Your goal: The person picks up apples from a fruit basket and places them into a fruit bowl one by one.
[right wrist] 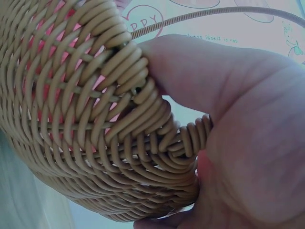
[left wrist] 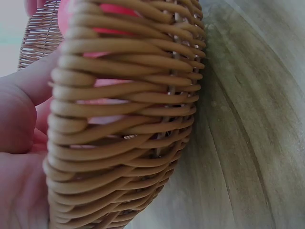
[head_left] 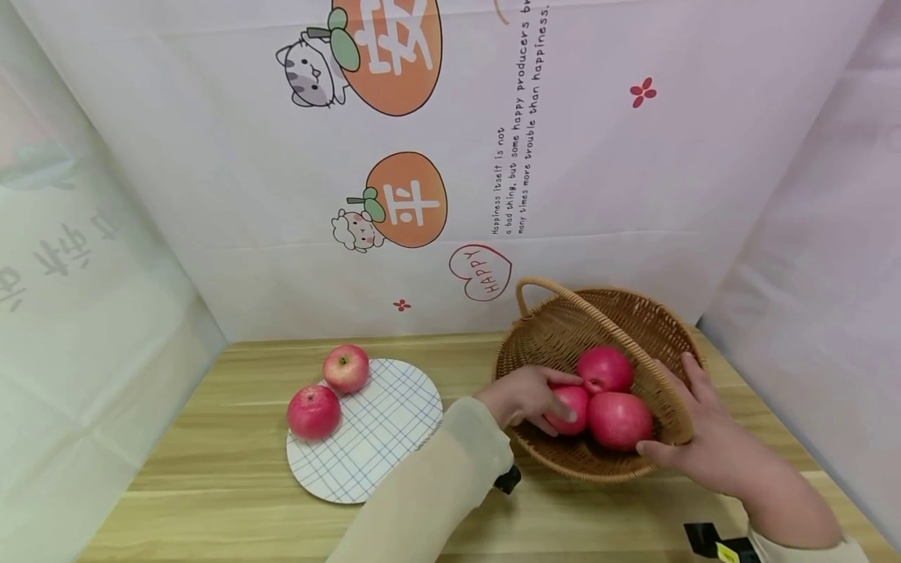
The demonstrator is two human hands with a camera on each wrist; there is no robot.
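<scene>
A brown wicker basket (head_left: 542, 344) with an arched handle (head_left: 598, 317) leans toward me at the right of the table, with three red apples in it. Inside it, my left hand (head_left: 524, 397) holds the left apple (head_left: 579, 400). Beside that lie a rear apple (head_left: 607, 367) and a front right apple (head_left: 621, 422). My right hand (head_left: 725, 438) grips the basket's right rim by the handle's foot. In the right wrist view, the thumb (right wrist: 186, 71) lies over the woven rim. Wickerwork (left wrist: 124, 109) hides much of the left hand's hold in the left wrist view.
On the left, a round white plate (head_left: 383, 430) with a blue grid carries two red apples, a rear one (head_left: 346, 369) and a front one (head_left: 314, 413). A printed white cloth (head_left: 598, 172) stands behind the wooden table (head_left: 204, 469), with cloth at both sides.
</scene>
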